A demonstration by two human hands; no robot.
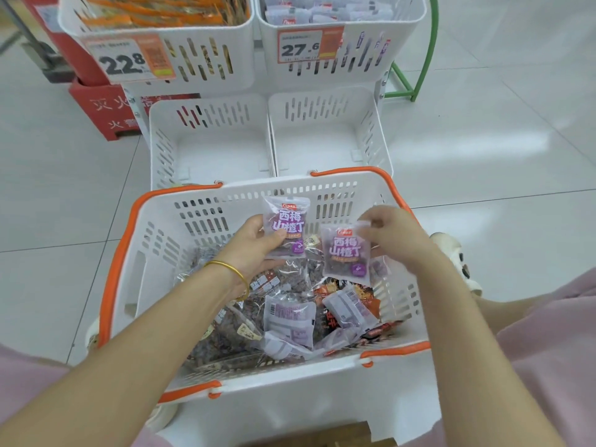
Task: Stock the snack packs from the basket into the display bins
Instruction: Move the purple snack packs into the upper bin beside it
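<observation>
One purple snack pack (pixel 287 221) is held upright in the left hand (pixel 254 246), fingers behind it and thumb across its lower face. A second purple pack (pixel 345 256) is pinched near its top corner by the right hand (pixel 393 233) and hangs with its long axis vertical. Both are held over the basket (pixel 200 214), where more packs lie. Matching purple packs are seen in the upper right bin (pixel 403 24), ahead and above. The right hand is judged nearer to it.

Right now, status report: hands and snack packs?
Left hand grips one purple pack. Right hand pinches second purple pack. Both over basket. Lower bins ahead, nothing blocking.
</observation>
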